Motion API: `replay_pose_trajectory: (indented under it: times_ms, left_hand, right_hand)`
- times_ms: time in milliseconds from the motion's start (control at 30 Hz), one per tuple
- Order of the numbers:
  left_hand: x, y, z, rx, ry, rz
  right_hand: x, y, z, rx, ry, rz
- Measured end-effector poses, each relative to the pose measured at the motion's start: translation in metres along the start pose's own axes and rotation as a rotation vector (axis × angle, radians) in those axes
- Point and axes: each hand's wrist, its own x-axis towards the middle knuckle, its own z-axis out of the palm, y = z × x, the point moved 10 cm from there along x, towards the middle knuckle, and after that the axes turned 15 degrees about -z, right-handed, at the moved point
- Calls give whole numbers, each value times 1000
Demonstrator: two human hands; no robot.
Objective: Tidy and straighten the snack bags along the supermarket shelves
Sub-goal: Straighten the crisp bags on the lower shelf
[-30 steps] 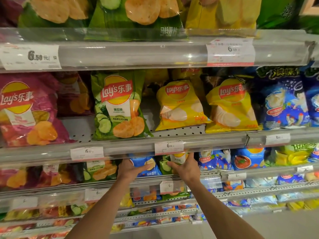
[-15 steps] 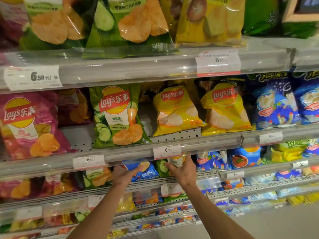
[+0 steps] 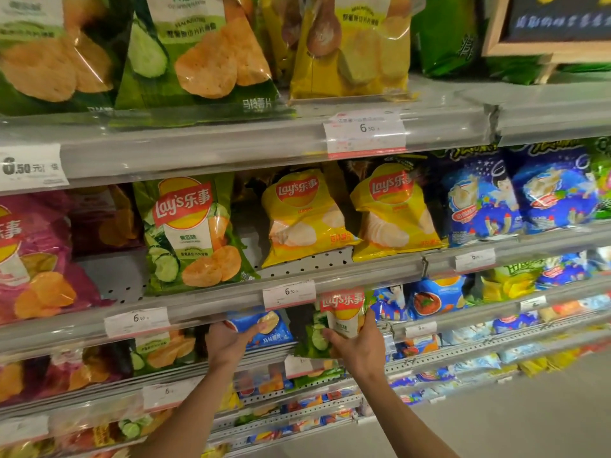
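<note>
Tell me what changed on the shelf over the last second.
The right hand has pulled the small green bag forward and up, over the shelf's front rail, gripping it. The left hand stays on the blue bag. The bags on the shelf above stay put.

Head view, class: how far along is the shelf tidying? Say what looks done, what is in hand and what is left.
Done: the yellow bags stand facing out, though tilted. In hand: the right hand holds a green bag pulled out past the shelf edge, while the left hand holds a blue bag. Left: the jumbled lower shelves.
</note>
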Motion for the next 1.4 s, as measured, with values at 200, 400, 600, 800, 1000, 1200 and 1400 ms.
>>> replay_pose_trajectory:
  times_ms: [200, 400, 600, 800, 1000, 1200, 1400]
  left_hand:
    - [-40, 31, 39, -58, 30, 77]
    - [-69, 49, 79, -199, 0, 147]
    - [-90, 53, 111, -139, -16, 155]
    - [-80, 53, 127, 8, -115, 129]
    - [-71, 42, 136, 116, -305, 79]
    - [-68, 14, 103, 376, -344, 205]
    - [-65, -10, 11, 766, -7, 432]
  right_hand:
    - [-15, 30, -39, 18, 53, 44]
    - [-20, 48, -62, 37, 90, 72]
    - [-26, 60, -71, 59, 80, 88]
    - [-27, 57, -66, 81, 37, 72]
    - [-32, 35, -47, 107, -9, 17]
    - [-52, 2, -12, 134, -66, -27]
    - [-57, -41, 52, 143, -190, -69]
